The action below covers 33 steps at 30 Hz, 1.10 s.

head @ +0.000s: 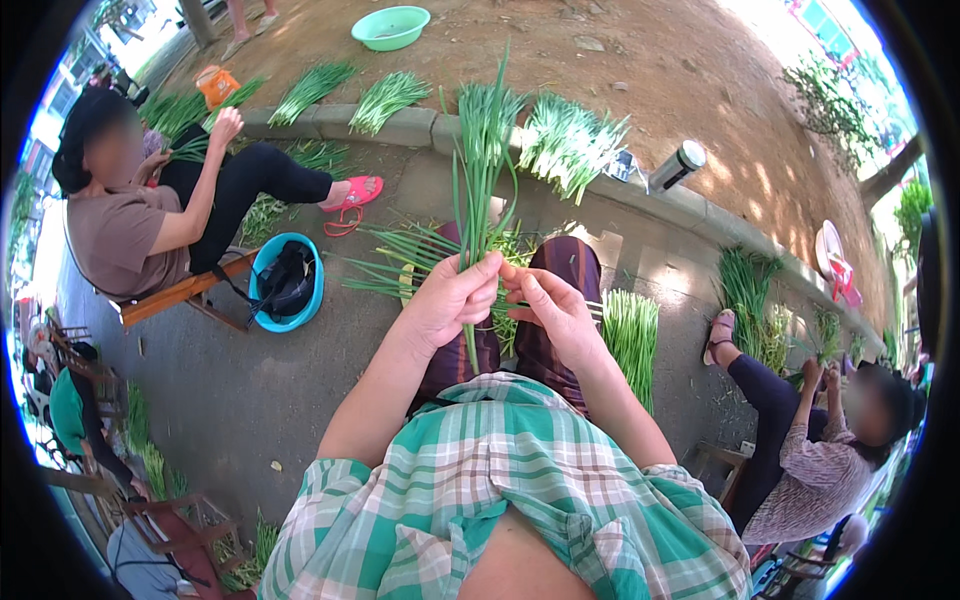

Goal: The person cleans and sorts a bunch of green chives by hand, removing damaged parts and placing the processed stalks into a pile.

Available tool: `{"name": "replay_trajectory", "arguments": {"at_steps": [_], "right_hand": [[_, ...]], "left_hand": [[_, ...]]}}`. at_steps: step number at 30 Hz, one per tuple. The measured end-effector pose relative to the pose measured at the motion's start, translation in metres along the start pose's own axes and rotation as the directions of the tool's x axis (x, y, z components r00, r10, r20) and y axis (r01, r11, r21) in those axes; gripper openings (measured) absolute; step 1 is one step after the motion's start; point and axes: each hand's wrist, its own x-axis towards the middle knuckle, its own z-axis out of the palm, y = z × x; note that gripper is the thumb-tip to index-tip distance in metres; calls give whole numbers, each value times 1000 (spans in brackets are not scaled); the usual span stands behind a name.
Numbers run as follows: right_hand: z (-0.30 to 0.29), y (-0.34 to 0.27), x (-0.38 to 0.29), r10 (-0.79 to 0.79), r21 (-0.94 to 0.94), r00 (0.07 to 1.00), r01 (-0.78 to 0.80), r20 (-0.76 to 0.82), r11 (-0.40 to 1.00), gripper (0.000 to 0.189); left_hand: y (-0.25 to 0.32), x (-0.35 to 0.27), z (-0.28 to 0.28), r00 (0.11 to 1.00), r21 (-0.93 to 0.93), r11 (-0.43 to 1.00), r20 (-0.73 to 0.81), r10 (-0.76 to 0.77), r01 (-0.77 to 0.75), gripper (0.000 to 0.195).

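Observation:
A bunch of long garlic chives (480,172) stands upright in my left hand (457,296), which is closed around its lower stalks. Just to the right, the bent fingertips of my right hand (551,300) meet the left thumb; whether they pinch a leaf is hidden. More chives (390,259) lie crosswise over my lap below both hands, leaf tips to the left. Pale stalk ends show beyond my right hand. Beside my right knee (566,262) lies a neat pile of chives (630,345). Loose trimmings (514,251) are scattered between my knees.
Chive bundles (574,139) line the stone curb (330,120), with a steel flask (677,166) on it. A green basin (391,28) rests on the dirt. A blue tub (286,281) with a black bag stands left. Seated people (135,217) handle chives on both sides.

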Motion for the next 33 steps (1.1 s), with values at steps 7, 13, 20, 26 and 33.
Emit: {"name": "replay_trajectory", "arguments": {"at_steps": [7,13,20,26,33], "right_hand": [[-11,-27,13,-67,45,996,65,54,997,38],[-42,-36,18,-87,110,993,96,-80,989,22],[-75,-37,17,-157,313,958,230,-241,921,15],[-89,-38,13,-209,329,938,297,-277,896,21],[-96,-46,13,-255,224,920,327,-297,918,29]], "left_hand": [[12,-1,24,970,502,846,50,-237,181,27],[13,1,25,956,688,698,19,-292,199,23],[18,-13,17,990,664,736,-41,-138,130,19],[30,-26,1,988,558,816,-95,-119,152,23],[30,-23,-5,991,562,817,-115,-72,125,25]]}}
